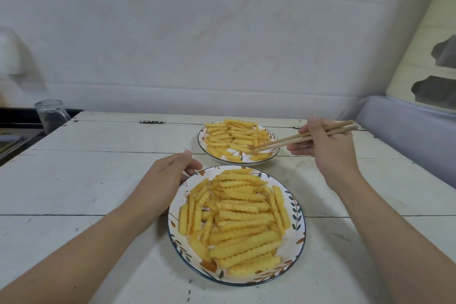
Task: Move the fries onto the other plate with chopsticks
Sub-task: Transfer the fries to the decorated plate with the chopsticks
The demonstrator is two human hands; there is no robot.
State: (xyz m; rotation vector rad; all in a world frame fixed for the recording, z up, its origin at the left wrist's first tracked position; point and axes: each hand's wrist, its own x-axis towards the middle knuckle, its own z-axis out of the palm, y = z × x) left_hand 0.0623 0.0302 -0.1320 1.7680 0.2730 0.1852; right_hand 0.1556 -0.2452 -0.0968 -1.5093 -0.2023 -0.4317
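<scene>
Two leaf-patterned plates of crinkle-cut fries stand on a white wooden table. The near plate carries a large heap of fries. The far plate holds a flatter layer of fries. My right hand grips a pair of wooden chopsticks, and their tips rest among the fries at the front right of the far plate. My left hand lies on the table with its fingers curled against the near plate's upper left rim.
A glass mug stands past the table's far left corner, beside a dark counter. A grey padded edge runs along the right side. A white wall rises behind the table.
</scene>
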